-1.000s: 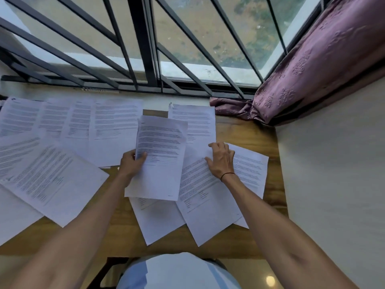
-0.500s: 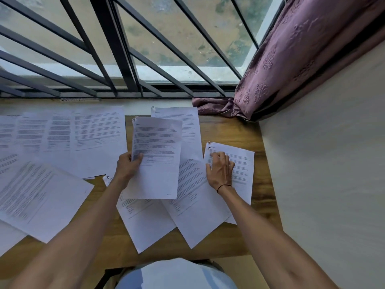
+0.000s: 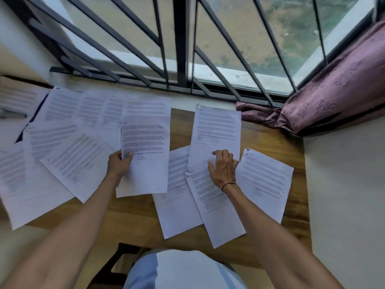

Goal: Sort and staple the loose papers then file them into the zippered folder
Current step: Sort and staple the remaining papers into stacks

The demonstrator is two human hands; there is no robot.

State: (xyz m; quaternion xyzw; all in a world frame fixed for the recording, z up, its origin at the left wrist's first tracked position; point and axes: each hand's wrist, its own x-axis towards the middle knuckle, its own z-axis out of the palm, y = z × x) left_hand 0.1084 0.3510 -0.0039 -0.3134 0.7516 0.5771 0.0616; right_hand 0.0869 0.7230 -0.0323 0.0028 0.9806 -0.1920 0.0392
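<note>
Several printed sheets lie spread over the wooden table (image 3: 270,140). My left hand (image 3: 119,166) grips one sheet (image 3: 145,142) by its left edge, thumb on top, and holds it over the overlapping sheets on the left (image 3: 75,155). My right hand (image 3: 224,171) rests with bent fingers on the bottom edge of an upright sheet (image 3: 217,130) and on a slanted sheet (image 3: 214,205) below it. Another sheet (image 3: 266,182) lies just right of that hand. A dark blue edge (image 3: 31,122) shows under the sheets at the far left; I cannot tell whether it is the folder.
A barred window (image 3: 181,49) runs along the table's far side. A purple curtain (image 3: 333,88) bunches at the back right corner. A pale wall (image 3: 345,195) bounds the table on the right. A blurred dark object (image 3: 12,116) lies at the far left.
My left hand has carried its sheet leftward, away from the right-hand sheets, baring wood between them. My right hand has shifted left off the rightmost sheet onto the middle ones.
</note>
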